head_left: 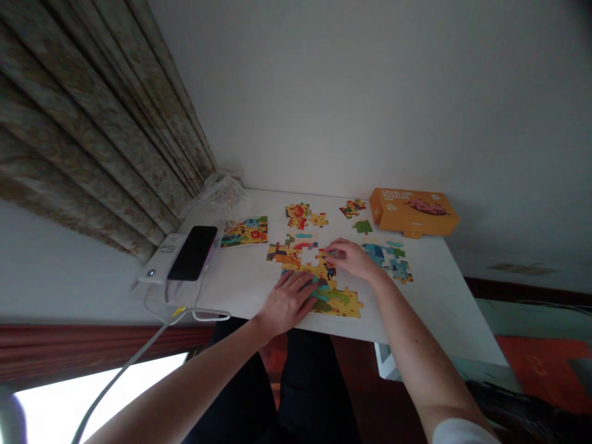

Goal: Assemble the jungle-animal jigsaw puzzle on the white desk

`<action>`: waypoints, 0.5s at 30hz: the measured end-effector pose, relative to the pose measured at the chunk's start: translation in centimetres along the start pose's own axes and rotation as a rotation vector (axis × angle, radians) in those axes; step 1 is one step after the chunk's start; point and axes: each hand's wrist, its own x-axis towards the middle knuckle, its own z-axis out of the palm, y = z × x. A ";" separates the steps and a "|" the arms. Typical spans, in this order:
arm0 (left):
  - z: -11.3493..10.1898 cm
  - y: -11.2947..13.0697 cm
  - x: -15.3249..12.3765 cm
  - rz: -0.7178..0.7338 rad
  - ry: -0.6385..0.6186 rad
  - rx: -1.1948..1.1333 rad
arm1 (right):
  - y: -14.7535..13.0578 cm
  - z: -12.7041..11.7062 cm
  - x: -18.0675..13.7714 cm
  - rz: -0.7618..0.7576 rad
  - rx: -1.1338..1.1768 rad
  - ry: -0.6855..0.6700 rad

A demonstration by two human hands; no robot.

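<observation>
Our left hand (289, 300) lies flat and open on the half-built colourful cardboard jigsaw (324, 290) at frame centre, near the white surface's (240, 283) front edge; our right hand (354, 258) pinches a small piece there.

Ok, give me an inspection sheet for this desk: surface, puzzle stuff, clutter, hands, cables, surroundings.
Surface: white table, against the wall.
Job's things: partly joined puzzle; loose piece clusters; blue section.
Clutter: orange box; picture card; phone on a white device.
Hands: left hand flat on the puzzle; right hand at a piece.
Cables: white cable off the front edge.
Surroundings: curtain, plain wall.
</observation>
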 end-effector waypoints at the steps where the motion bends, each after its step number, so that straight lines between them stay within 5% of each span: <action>1: 0.0 -0.2 0.3 -0.014 -0.001 0.010 | 0.2 0.0 0.1 0.010 -0.012 0.030; 10: 1.5 0.0 1.3 -0.086 -0.100 -0.017 | 2.8 0.3 0.7 0.096 0.038 0.341; 15: 1.7 0.0 1.1 -0.088 -0.066 -0.047 | 1.2 0.8 2.0 0.085 -0.037 0.263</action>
